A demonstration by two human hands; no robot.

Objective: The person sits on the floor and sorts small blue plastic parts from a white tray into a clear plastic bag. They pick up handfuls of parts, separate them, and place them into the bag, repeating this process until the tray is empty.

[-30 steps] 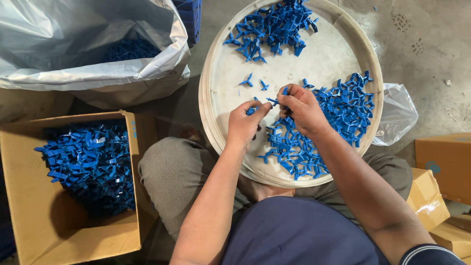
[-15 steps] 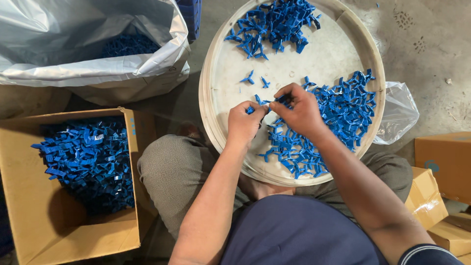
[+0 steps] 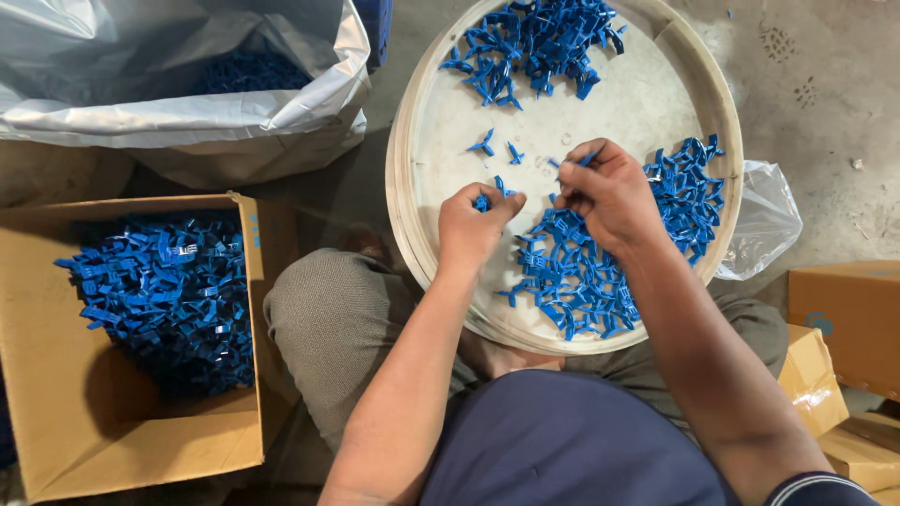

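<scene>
Both hands have shifted slightly since half a second ago; right hand (image 3: 609, 192) has lifted a touch up and away from the left hand (image 3: 473, 228), gap between them now wider; tray and piles unchanged. Left grip is clenched, thumb and fingertips pinching a small blue plastic piece (image 3: 482, 202) just above the tray surface; right grip is curled, pinching another blue piece (image 3: 589, 158) that sticks out past its fingertips. Both hands hover over the round pale tray (image 3: 647, 103), which rests on the person's lap; near pile of blue pieces (image 3: 581, 276) lies under and beside the right hand, running up the tray's right edge; far pile (image 3: 534, 37) sits at the tray's top; a few loose pieces (image 3: 497, 148) lie between piles. Cardboard box (image 3: 56, 412) at left, open, holds a heap of the same blue pieces; grey plastic sack (image 3: 178, 112) above it, blue pieces inside. Clear plastic bag (image 3: 764, 220) touches the tray's right rim; more cardboard boxes (image 3: 844, 319) at lower right; concrete floor (image 3: 825, 84) beneath.
</scene>
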